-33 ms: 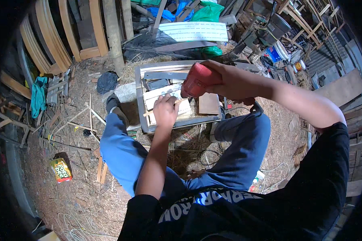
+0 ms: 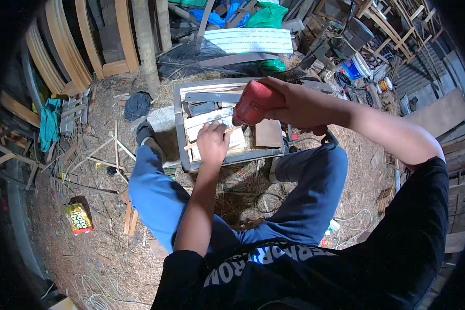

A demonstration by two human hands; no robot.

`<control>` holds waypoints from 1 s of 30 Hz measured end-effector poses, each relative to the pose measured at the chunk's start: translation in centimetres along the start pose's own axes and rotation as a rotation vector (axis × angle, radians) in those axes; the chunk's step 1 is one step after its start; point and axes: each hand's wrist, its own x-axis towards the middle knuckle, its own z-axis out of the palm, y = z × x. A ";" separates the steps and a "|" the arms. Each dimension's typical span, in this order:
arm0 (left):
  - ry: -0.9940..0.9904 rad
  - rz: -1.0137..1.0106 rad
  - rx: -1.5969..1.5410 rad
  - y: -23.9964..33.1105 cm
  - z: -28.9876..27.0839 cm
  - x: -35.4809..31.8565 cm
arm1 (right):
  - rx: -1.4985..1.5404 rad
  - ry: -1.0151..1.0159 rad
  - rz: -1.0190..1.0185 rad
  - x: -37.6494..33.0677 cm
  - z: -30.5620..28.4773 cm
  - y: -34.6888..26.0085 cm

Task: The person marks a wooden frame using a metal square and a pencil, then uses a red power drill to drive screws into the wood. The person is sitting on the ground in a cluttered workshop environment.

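My left hand [image 2: 213, 143] is closed over a thin wooden strip [image 2: 189, 147], pressing it down on pale boards. The strip's right end pokes out beside the fingers. In my right hand [image 2: 287, 106] is a red power tool [image 2: 257, 102], its front end close to that end of the strip. Its bit or blade does not show, so its exact kind is unclear. Both hands are over a low dark-edged frame [image 2: 179, 116] between my legs. Inside it lie pale boards [image 2: 194, 121], a dark bar [image 2: 212, 97] and a brown square board [image 2: 268, 133].
A dark plastic bag [image 2: 138, 106] lies left of the frame. Loose wood strips [image 2: 116, 144] and a yellow-green snack packet [image 2: 79, 219] are on the ground. Wooden posts [image 2: 146, 46] stand at the far left; a white bucket [image 2: 360, 66] and scrap lie at the far right.
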 end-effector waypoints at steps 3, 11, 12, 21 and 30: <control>0.006 0.007 0.008 -0.2 0.0 -0.1 | 0.021 -0.040 0.054 0.2 -0.2 -0.4; -0.019 0.002 0.038 -0.1 0.0 -0.1 | -0.073 -0.003 -0.073 0.5 0.4 0.3; -0.016 0.003 0.039 0.0 0.0 -0.1 | -0.074 0.005 -0.099 0.7 0.5 0.5; -0.045 -0.010 0.073 -0.2 0.4 -0.2 | -0.053 0.053 -0.118 0.9 0.8 0.9; -0.110 -0.056 0.071 0.2 -0.3 0.1 | 0.042 -0.029 0.057 0.2 -0.1 -1.7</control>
